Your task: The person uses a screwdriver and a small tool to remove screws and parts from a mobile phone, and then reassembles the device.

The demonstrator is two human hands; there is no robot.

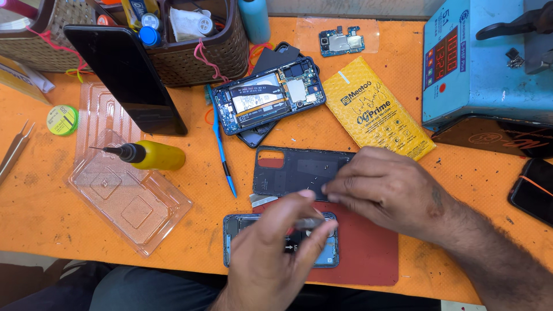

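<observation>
Nearest, left hand [275,253] pinched on a slim metal tool [308,223], over the open phone frame [249,226] on the red mat [363,253]. Just beyond, right hand [383,187] with fingertips pressed down on the dark back cover [288,171], apparently picking at tiny screws there; no clear grasp visible. Best kept slow and steady: tool low, screws gathered on the cover. Farther off, yellow bottle [155,155], blue pen [222,151], second opened phone [268,95], baskets [201,55].
</observation>
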